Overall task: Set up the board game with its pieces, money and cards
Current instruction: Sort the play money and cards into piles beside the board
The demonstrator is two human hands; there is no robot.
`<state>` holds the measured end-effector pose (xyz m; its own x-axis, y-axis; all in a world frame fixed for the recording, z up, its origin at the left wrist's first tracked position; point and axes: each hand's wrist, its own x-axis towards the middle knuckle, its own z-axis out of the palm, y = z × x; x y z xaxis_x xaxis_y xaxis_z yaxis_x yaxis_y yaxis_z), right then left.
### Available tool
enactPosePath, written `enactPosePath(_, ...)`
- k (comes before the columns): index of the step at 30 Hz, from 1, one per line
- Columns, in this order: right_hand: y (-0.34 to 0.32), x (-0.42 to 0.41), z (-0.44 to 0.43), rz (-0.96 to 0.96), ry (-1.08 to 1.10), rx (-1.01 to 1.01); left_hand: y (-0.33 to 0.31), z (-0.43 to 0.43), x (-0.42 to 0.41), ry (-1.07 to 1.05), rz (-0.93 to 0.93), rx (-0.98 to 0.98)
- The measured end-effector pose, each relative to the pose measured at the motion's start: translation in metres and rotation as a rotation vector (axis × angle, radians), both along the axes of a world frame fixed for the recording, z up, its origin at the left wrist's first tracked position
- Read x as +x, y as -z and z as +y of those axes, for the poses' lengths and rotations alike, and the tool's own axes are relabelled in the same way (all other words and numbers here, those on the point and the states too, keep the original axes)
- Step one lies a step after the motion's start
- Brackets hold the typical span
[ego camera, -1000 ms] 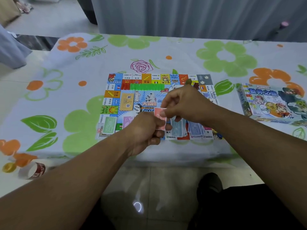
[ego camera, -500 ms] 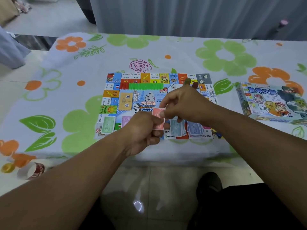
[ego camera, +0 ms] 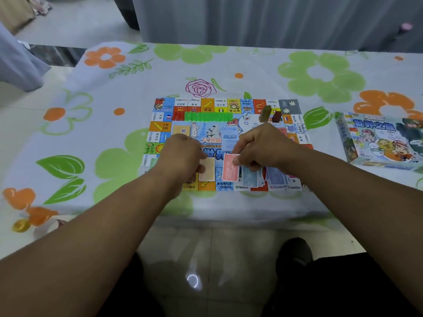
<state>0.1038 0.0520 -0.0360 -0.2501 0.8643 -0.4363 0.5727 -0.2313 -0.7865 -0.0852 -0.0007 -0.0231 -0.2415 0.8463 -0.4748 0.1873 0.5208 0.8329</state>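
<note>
My left grip (ego camera: 183,161) is curling beside 1 tan note (ego camera: 207,170); holding or not, I cannot tell. My right grip (ego camera: 263,147) is pinching 1 red note (ego camera: 229,168) over the board's (ego camera: 160,126) near edge, beside 2 blue note piles (ego camera: 273,179). Farther right, 1 closed game box (ego camera: 384,143) is lying on the table (ego camera: 91,133).

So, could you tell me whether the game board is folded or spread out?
Spread out: the game board lies flat on the tablecloth, its far and near rows of squares both showing.
</note>
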Motion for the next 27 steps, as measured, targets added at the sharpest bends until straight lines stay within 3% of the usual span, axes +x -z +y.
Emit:
enactPosePath(7, 0.016, -0.008, 0.001, -0.187, -0.065, 0.104, -0.001, -0.006, 0.002, 0.085, 0.089, 0.042)
enactPosePath(13, 0.022, -0.012, 0.003, -0.341, -0.128, 0.286, 0.003, -0.021, 0.022, 0.567, 0.417, 0.084)
enactPosePath(16, 0.025, -0.012, 0.003, -0.384, -0.157, 0.341, 0.007, -0.03, 0.029, 0.711, 0.517, 0.096)
enactPosePath(27, 0.037, -0.013, 0.002, -0.5, -0.222, 0.442, 0.017, -0.037, 0.034, 0.836, 0.723, 0.116)
